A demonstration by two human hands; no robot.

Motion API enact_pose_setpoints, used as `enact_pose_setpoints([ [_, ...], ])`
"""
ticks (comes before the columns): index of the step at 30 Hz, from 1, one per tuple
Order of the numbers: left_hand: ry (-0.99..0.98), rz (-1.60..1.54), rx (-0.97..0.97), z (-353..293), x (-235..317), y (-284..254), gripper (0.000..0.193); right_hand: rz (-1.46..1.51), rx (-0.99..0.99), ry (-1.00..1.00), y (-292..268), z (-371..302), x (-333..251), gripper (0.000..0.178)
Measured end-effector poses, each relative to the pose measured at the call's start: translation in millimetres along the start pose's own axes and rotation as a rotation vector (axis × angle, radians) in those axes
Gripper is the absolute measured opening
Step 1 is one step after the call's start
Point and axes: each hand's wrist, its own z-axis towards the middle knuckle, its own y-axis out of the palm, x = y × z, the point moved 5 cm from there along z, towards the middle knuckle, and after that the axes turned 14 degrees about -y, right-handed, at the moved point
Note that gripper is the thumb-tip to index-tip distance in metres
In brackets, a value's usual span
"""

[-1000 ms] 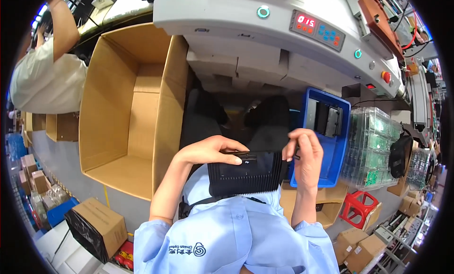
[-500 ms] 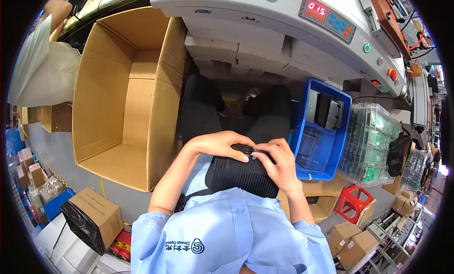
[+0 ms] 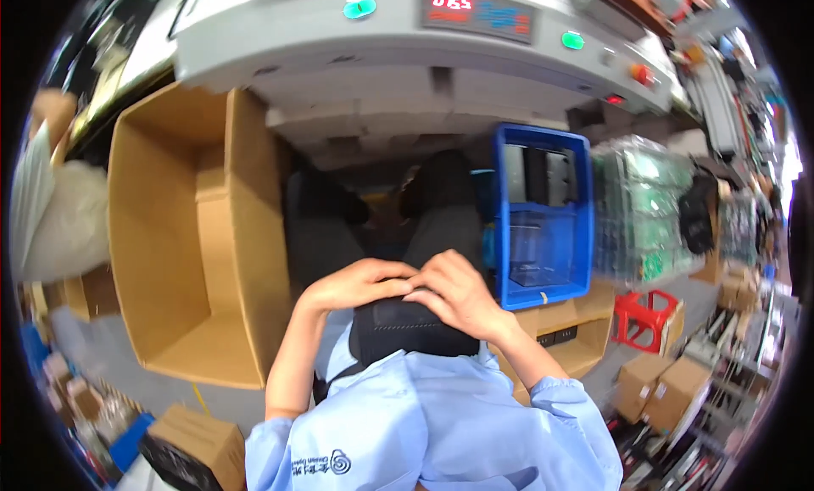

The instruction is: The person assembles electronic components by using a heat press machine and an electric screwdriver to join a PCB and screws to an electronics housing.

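A black ribbed housing (image 3: pixel 398 326) rests on my lap, against the front of my blue shirt. My left hand (image 3: pixel 360 286) lies over its far left part, fingers bent and pressed together at the far edge. From the right, my right hand (image 3: pixel 460 296) curls over the same far edge, and its fingertips meet those of the left. Both hands grip the housing there. Whatever lies under the fingertips is hidden, and the picture is slightly blurred.
A tall open cardboard box (image 3: pixel 263 262) stands at my left. To the right are a blue bin (image 3: pixel 585 237) with dark parts, clear trays (image 3: pixel 640 211) of green boards and a red stool (image 3: pixel 644 321). A grey machine (image 3: pixel 297 46) spans the far side. Another person's sleeve (image 3: pixel 68 211) shows far left.
The whole view has shifted, and the machine's edge sits higher. My right hand has moved over the housing's far edge, closer to my left. Less of the housing's ribbed face shows.
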Motion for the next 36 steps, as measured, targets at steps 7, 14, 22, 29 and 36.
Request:
enact_pose_setpoints([
  [7, -0.109, -0.003, 0.130, -2.0, 9.9, 5.8, 0.031, 0.085, 0.036, 0.320, -19.4, -16.9, 7.5, 0.034],
  [14, -0.097, 0.039, 0.223, -12.0, 25.0, 8.1, 0.030, 0.516, -0.105, 0.394, -57.2, -6.1, 56.2, 0.026],
  [22, -0.091, -0.228, 0.056, -12.1, -2.3, 5.6, 0.054, -0.633, 0.278, 1.217, -168.8, -160.5, 287.1, 0.078],
  [29, 0.018, -0.489, -0.113, -37.6, -18.2, 10.5, 0.082, -0.703, 0.189, 1.323, -168.4, -156.5, 292.2, 0.080],
  [36, 0.106, -0.995, 0.109, -12.0, -46.5, 14.4, 0.065, -0.462, 0.518, 0.868, -200.7, -165.6, 289.1, 0.042],
])
